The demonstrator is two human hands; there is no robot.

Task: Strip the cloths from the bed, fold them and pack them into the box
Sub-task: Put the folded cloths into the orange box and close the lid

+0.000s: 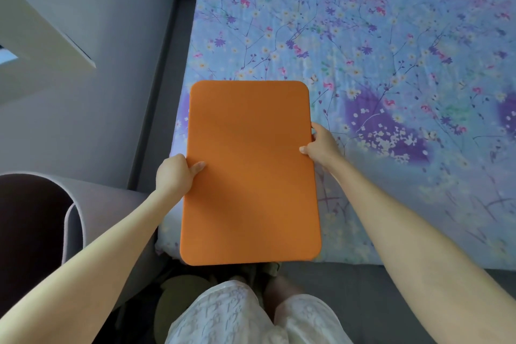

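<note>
1. Holding an orange board (250, 173) flat over the near corner of the bed (363, 64), I have both hands closed on its long edges: my left hand (178, 174) grips the edge at 9 o'clock with the thumb on top, and my right hand (321, 145) pinches the edge at 3 o'clock, fingers curled under.
2. I judge this to be an early step, clearing or readying things; the flowered sheet (391, 36) lies spread and smooth across the bed, from 12 o'clock round to 4 o'clock, so stripping has not begun.
3. No box shows in my view, so I cannot tell where the folded cloth will go. I also cannot tell whether the board is a lid, a folding aid or something else.
4. My next move, as I see it, calls for setting the board down somewhere off the sheet, freeing both hands, then taking hold of the sheet's corner near 6 o'clock and lifting it off the mattress.
5. I can read no brand, label or writing anywhere; the board's face is plain.
</note>
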